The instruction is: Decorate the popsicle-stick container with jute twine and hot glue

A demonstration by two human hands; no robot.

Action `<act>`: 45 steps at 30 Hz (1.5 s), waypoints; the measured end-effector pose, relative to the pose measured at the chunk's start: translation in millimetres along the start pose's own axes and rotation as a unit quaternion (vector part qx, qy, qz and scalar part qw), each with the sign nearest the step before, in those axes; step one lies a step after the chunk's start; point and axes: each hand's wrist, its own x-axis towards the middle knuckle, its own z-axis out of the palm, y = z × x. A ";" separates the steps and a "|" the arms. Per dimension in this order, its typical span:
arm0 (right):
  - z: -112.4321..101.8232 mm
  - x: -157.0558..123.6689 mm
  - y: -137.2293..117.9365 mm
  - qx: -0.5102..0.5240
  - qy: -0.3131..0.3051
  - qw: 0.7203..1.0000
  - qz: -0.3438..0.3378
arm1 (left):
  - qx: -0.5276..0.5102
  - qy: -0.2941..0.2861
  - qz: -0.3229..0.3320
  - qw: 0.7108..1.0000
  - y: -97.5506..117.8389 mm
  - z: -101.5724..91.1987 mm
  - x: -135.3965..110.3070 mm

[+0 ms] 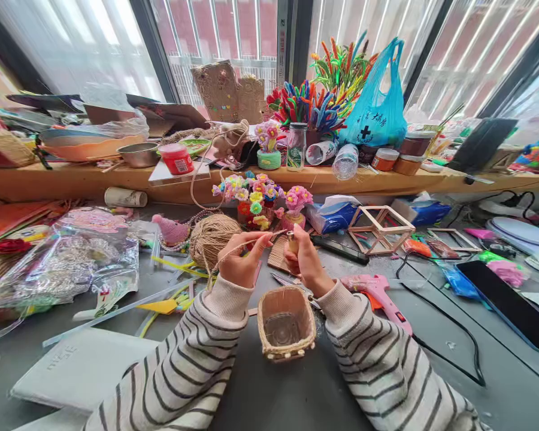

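My left hand (242, 257) pinches a strand of jute twine (276, 232), its end pointing right. That strand seems to belong to the ball of twine (211, 236) behind the left wrist. Wrapped in my right hand (308, 257) is a lighter (291, 238), its metal top close to the twine's end with the thumb on it. I cannot make out a flame. Below and between my wrists stands a small square basket (286, 323), open at the top, with a twine-wrapped rim and small pale beads along its front edge.
A pink glue gun (381, 296) with a black cord lies right of my right wrist. A phone (509, 302) is farther right. Wooden stick frames (381, 229), pipe-cleaner flowers (256, 194) and a white box (81, 365) surround the work area. A cluttered shelf (251, 179) runs behind.
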 end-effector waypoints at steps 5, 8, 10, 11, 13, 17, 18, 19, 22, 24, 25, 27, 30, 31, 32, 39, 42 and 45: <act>-2.5 0.5 1.7 -0.004 -0.007 1.000 0.005 | 0.001 0.006 -0.003 1.000 -1.6 0.3 0.8; -4.7 1.3 2.9 -0.008 -0.016 1.000 0.007 | 0.001 0.008 -0.008 1.000 -1.9 0.6 0.7; -5.9 1.7 3.7 -0.011 -0.024 1.000 0.006 | 0.000 0.008 -0.011 1.000 -1.8 0.6 0.6; -6.4 1.8 4.0 -0.013 -0.028 1.000 0.006 | 0.000 0.009 -0.012 1.000 -1.6 0.6 0.6; -6.8 1.8 4.3 -0.016 -0.033 0.999 0.006 | 0.001 0.010 -0.013 1.000 -1.3 0.4 0.6; -5.9 1.7 4.1 -0.012 -0.035 0.999 0.006 | 0.004 0.013 -0.014 1.000 -0.6 0.5 0.6; -5.5 1.8 4.1 -0.010 -0.035 0.999 0.006 | 0.005 0.014 -0.015 1.000 -0.5 0.6 0.5; -5.1 1.8 4.1 -0.008 -0.035 0.999 0.007 | 0.006 0.015 -0.016 1.000 -0.5 0.7 0.5; -4.3 2.1 4.4 -0.004 -0.035 0.999 0.007 | 0.008 0.014 -0.018 1.000 -0.5 0.8 0.3; -4.0 2.1 4.6 -0.001 -0.034 0.999 0.006 | 0.009 0.014 -0.018 1.000 -0.4 0.9 0.1; -3.9 2.0 4.6 0.000 -0.033 0.999 0.006 | 0.009 0.014 -0.019 1.000 -0.4 1.0 0.1; -3.7 1.7 4.6 0.001 -0.030 1.000 0.006 | 0.009 0.016 -0.019 1.000 -0.4 1.1 -0.1; -3.5 1.4 4.3 0.000 -0.028 1.000 0.005 | 0.008 0.017 -0.020 1.000 -0.6 1.2 -0.4; -3.5 1.4 4.4 0.000 -0.028 1.000 0.005 | 0.008 0.018 -0.020 1.000 -0.7 1.2 -0.4; -3.5 1.5 4.5 -0.001 -0.027 1.000 0.004 | 0.008 0.018 -0.020 1.000 -0.8 1.2 -0.5; -3.6 2.6 5.8 -0.005 -0.022 1.000 -0.001 | 0.014 0.013 -0.016 1.000 -0.2 0.4 -0.5; -3.1 2.5 5.0 -0.006 -0.020 1.000 -0.001 | 0.016 0.012 -0.012 1.000 0.6 0.1 -0.2; -3.4 2.2 4.1 -0.006 -0.024 1.000 0.000 | 0.018 0.011 -0.012 1.000 1.5 -0.1 0.3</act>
